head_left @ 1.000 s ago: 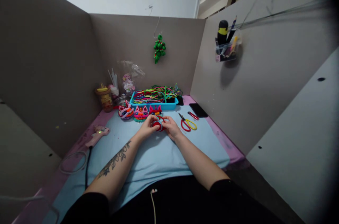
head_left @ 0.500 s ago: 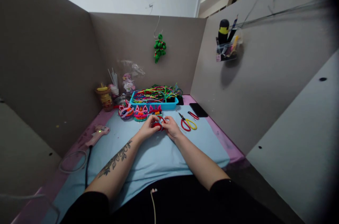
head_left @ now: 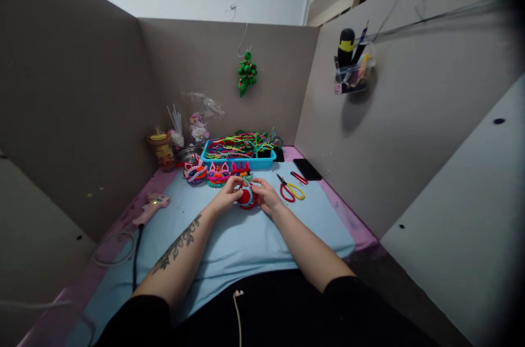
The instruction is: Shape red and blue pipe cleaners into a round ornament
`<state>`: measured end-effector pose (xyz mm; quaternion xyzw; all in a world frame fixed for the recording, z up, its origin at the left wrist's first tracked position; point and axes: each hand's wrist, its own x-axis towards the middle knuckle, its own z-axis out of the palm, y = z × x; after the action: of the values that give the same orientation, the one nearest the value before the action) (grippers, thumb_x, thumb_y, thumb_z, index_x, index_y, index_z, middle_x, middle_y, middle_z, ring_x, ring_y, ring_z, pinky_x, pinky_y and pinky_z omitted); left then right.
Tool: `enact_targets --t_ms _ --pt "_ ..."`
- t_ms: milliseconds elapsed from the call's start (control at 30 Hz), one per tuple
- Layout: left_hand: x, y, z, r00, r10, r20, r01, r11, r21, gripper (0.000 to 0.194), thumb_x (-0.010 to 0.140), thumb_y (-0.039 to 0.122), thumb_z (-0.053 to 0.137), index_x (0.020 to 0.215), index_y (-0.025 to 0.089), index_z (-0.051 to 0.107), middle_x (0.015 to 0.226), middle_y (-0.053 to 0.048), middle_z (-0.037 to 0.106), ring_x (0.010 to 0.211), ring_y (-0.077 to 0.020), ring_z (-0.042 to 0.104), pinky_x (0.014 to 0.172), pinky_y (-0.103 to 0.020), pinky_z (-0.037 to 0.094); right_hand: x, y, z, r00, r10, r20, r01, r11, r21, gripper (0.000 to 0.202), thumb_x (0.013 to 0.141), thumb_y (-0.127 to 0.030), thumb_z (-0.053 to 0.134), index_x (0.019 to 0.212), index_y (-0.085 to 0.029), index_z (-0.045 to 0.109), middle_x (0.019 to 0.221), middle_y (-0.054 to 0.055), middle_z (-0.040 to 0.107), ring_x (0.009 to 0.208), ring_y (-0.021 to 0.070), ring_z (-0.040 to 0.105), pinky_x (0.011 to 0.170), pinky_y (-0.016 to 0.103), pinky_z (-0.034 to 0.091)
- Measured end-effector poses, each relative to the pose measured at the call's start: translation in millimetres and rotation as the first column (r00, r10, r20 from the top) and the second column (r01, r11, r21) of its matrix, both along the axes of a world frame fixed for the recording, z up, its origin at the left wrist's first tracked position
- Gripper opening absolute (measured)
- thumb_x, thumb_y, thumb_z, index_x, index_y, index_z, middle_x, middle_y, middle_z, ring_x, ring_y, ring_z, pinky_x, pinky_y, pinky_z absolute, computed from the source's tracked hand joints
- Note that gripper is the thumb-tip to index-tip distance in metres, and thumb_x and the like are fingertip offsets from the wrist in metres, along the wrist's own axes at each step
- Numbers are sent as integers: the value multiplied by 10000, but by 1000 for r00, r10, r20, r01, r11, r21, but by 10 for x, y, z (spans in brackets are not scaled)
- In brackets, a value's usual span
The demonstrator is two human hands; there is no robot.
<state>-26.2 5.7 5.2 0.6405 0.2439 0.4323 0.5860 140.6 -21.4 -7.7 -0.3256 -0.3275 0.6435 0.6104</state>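
Between my two hands is a small round red piece with a pale blue strip (head_left: 247,197), apparently of fuzzy craft stems. My left hand (head_left: 228,194) grips its left side, fingers curled over the top. On the other side my right hand (head_left: 266,197) is closed on its right edge. Fingers hide part of the piece. Just beyond stand colourful fuzzy animal heads: a pink-and-orange one (head_left: 217,174), a lilac-and-red one (head_left: 195,171) and a dark pink-horned one (head_left: 240,169).
A blue tray (head_left: 240,164) of coloured fuzzy stems stands at the back. Scissors (head_left: 290,189), a red cutter (head_left: 299,178) and a phone (head_left: 307,169) lie right. A pink glue gun (head_left: 151,207) with its cord lies left, near a lidded cup (head_left: 163,154). Partition walls enclose the table.
The red piece has been turned, so more of its round red face and the blue strip show. Both hands have shifted their grip slightly around it.
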Motion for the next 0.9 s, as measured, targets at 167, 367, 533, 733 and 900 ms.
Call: enact_targets --t_ms 167,367,533,733,900 --pt "-11 -10 11 1000 -27 -16 27 999 31 366 712 298 685 996 194 478 1077 -62 566 813 -134 564 709 -255 436 -13 -15 -13 996 80 34 -80 997 13 480 555 -210 784 945 -212 503 687 -35 665 530 115 586 511 228 443" --pt "-28 -2 15 998 -62 12 61 995 74 370 732 300 672 1024 199 468 1085 -64 556 872 -150 564 738 -260 433 -12 -20 -27 988 145 61 -147 989 34 444 582 -181 766 943 -211 510 624 -54 632 516 112 577 522 228 439" --pt "-31 -4 23 1000 -27 9 26 997 75 404 723 310 675 1053 201 469 1098 -72 563 889 -164 570 741 -270 438 -14 -10 -51 982 173 73 -174 985 14 431 583 -173 752 939 -213 514 628 -58 626 501 100 559 521 225 437" --pt "-15 -14 37 997 73 -29 -70 993 91 441 738 323 656 1113 198 461 1149 -90 563 825 -139 578 683 -249 455 -26 24 -91 986 150 78 -153 988 24 414 576 -195 753 909 -214 507 640 -54 628 500 102 555 514 230 441" --pt "-18 77 32 892 448 -55 -445 893 62 386 741 393 623 1047 193 501 1111 -81 561 777 -142 587 539 -209 433 19 121 -151 1000 -21 -8 21 1000 20 425 536 -176 751 877 -224 502 628 -59 623 524 120 567 505 232 442"
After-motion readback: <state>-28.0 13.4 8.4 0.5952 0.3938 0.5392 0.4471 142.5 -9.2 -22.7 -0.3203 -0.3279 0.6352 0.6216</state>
